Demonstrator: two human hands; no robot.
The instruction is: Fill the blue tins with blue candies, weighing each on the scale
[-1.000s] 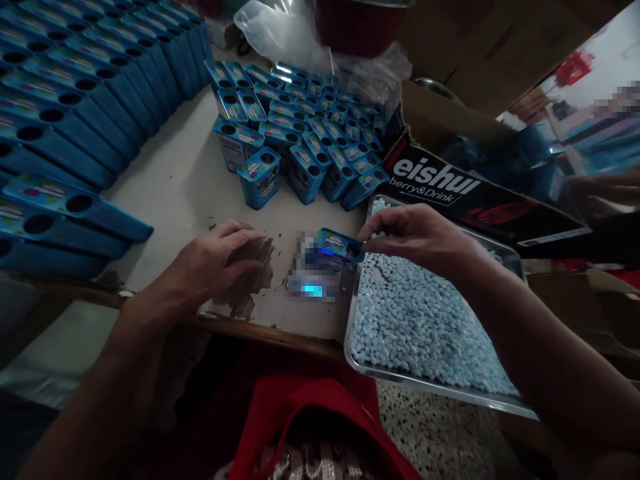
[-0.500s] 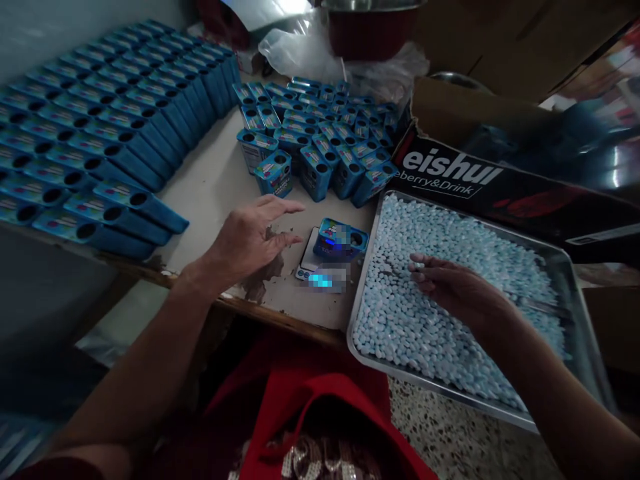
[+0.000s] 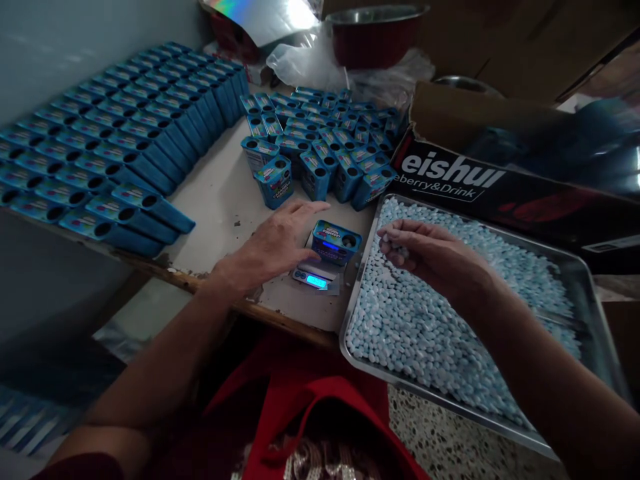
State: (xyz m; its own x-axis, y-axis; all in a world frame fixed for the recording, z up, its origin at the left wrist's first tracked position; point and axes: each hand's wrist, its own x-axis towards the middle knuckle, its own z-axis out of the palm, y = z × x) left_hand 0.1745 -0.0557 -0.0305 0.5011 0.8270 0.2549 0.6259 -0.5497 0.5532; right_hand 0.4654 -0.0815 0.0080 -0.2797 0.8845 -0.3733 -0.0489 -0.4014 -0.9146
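A small blue candy box (image 3: 336,241) with a round hole in its top rests on a digital scale (image 3: 311,277) whose display is lit blue. My left hand (image 3: 280,243) reaches beside the box, thumb and fingers apart, holding nothing; the thumb comes close to the scale's left side. Above the near-left part of a metal tray (image 3: 373,367), my right hand (image 3: 425,250) pinches a few small pale candies (image 3: 395,248) in its closed fingertips. Pale blue and white candies (image 3: 430,347) cover most of the tray.
Rows of blue boxes (image 3: 115,127) stand tightly packed on the left. More boxes (image 3: 325,133) cluster behind the scale. A black printed carton (image 3: 450,173) lies behind the tray, and a red bowl (image 3: 377,40) stands at the back with clear plastic (image 3: 300,63).
My left hand has moved right, closer to the box on the scale. My right hand has lifted candies from the tray and shifted left toward the box.
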